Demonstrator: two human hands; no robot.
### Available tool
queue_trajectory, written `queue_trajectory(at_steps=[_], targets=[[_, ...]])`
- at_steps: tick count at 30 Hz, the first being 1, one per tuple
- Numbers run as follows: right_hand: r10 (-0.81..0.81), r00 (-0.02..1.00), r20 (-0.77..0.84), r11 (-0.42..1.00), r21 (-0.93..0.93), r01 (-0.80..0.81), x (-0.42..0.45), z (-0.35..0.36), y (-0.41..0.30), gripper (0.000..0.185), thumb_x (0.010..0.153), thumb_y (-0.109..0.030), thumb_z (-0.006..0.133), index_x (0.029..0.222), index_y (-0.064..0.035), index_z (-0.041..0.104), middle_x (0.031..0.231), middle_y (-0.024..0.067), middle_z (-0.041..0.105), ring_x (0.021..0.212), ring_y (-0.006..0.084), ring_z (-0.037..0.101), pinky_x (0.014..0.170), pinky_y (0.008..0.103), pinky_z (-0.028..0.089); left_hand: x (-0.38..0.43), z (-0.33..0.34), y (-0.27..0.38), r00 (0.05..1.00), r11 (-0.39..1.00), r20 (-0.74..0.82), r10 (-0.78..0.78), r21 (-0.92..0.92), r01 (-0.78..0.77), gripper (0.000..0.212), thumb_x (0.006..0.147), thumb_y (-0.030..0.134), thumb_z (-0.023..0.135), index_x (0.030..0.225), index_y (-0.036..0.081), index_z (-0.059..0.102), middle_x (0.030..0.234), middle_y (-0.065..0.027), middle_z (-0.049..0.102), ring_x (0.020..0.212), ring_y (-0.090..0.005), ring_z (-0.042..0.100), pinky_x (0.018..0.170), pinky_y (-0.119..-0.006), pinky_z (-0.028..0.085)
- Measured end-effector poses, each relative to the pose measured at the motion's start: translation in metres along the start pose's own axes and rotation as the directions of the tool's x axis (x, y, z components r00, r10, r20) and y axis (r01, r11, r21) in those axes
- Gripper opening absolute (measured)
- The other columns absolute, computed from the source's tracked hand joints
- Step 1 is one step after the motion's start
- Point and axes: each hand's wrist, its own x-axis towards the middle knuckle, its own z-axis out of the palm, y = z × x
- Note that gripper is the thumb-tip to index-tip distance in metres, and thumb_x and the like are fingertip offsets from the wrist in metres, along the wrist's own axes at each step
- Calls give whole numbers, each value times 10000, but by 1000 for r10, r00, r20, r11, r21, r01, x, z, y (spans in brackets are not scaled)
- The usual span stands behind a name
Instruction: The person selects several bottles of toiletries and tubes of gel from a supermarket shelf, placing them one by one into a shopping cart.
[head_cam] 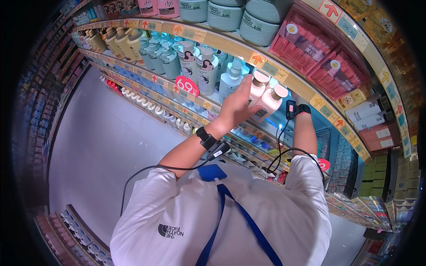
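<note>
My left hand (235, 102) lies against the left side of a pair of pale pink pump or capped bottles (270, 102) on the shelf. Its fingers point up straight and together, while the thumb spreads across the front bottle's lower part. Just left of these fingers stands a white pump bottle (228, 83). My right hand (300, 97) reaches into the shelf, right of the pink bottles. The shelf above and the wrist device hide most of it, so its fingers and anything in them cannot be seen.
White bottles with printed labels (207, 71), light blue pump bottles (169, 60) and yellow bottles (134, 41) line the same shelf leftward. Overhead, a price-tagged shelf edge (229, 45) carries green tubs (259, 28) and red boxes (301, 41). Black cables (283, 153) hang from both wrist devices.
</note>
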Motion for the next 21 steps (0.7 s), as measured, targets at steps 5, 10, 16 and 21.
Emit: queue_trajectory(at_steps=[5, 10, 16, 21], targets=[[70, 997, 42, 998, -6, -70, 18, 12, 7, 477, 910, -298, 583, 1315, -108, 417, 1292, 72, 494, 1175, 250, 494, 937, 404, 461, -9, 18, -5, 994, 983, -109, 17, 183, 3, 915, 648, 236, 807, 1344, -45, 284, 1380, -238, 375, 1063, -394, 553, 820, -387, 506], [111, 991, 77, 994, 6, -112, 36, 23, 29, 472, 911, -297, 580, 1313, -109, 419, 1290, 72, 495, 1173, 248, 495, 936, 402, 461, -11, 26, 0, 984, 978, -171, -57, 189, 90, 966, 609, 238, 828, 1364, -12, 280, 1381, -222, 387, 1102, -376, 539, 845, -378, 500], [142, 981, 131, 990, 1, -143, 49, 24, 50, 467, 913, -295, 577, 1312, -109, 421, 1288, 71, 497, 1171, 246, 497, 935, 400, 461, -18, 33, -7, 975, 984, -220, -21, 166, 59, 977, 607, 201, 829, 1397, 65, 272, 1396, -188, 389, 1209, -334, 475, 890, -363, 485], [152, 975, 165, 988, 7, -155, 60, 35, 65, 462, 914, -293, 574, 1310, -110, 423, 1286, 71, 498, 1170, 245, 498, 935, 397, 461, -18, 34, -11, 968, 992, -250, -12, 122, 43, 964, 625, 194, 821, 1413, 114, 272, 1422, -146, 374, 1227, -323, 461, 904, -358, 480]])
